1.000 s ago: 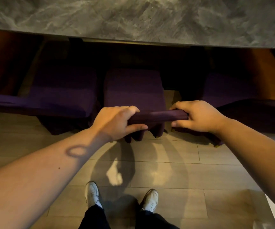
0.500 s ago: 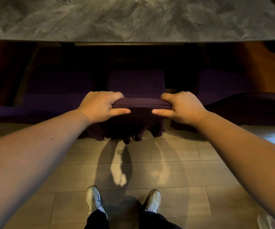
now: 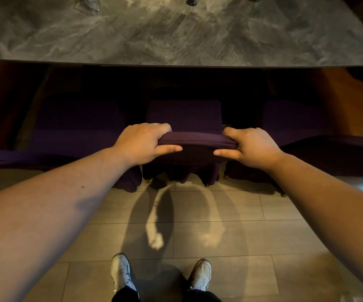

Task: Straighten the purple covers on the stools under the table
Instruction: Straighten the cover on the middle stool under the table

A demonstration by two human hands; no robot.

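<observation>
Both hands, left hand and right hand, clamped on middle stool's purple cover, under marble table

Three purple fabric-covered stools sit under the grey marble-patterned surface: the middle stool directly beneath its near edge, the left stool and right stool flanking it. White shoes stand before the middle stool.

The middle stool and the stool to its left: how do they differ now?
The middle stool has both hands on its front edge, left hand and right hand; the left stool is untouched. The middle stool looks narrower, the left stool wider. Both wear purple covers and sit under the table.
</observation>
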